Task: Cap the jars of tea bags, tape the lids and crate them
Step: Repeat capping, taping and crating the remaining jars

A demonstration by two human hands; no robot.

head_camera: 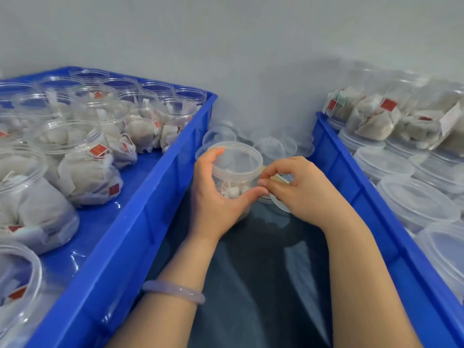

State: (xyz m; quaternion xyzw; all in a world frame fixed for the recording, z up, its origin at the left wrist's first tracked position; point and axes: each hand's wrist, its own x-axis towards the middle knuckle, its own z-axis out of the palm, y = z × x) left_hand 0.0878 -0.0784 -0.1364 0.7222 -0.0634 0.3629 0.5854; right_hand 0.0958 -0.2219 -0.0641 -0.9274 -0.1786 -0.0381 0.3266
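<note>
Dark cloth (263, 272) covers the nearest ground, between two crates. On it, the left hand (216, 194) curls fingers and thumb round a jar (238, 167) of tea bags. The grip looks meant to steady it. At the jar's 3 o'clock, the right hand (303, 189) pinches thumb to forefinger at the wall, over a yellowish strip judged to be tape (278, 177). A clear disc (280, 205) lies under that hand; roll or lid, I cannot tell. The jar appears capped, so taping is judged to be the step in hand. At 9 o'clock the left crate (140, 222) holds open jars (75, 151), kept within reach as supply. At 3 o'clock the right crate (351, 177) holds capped jars (401, 197), stacked. At 12 o'clock loose lids (270, 146) lie heaped against the grey wall (226, 33).
</note>
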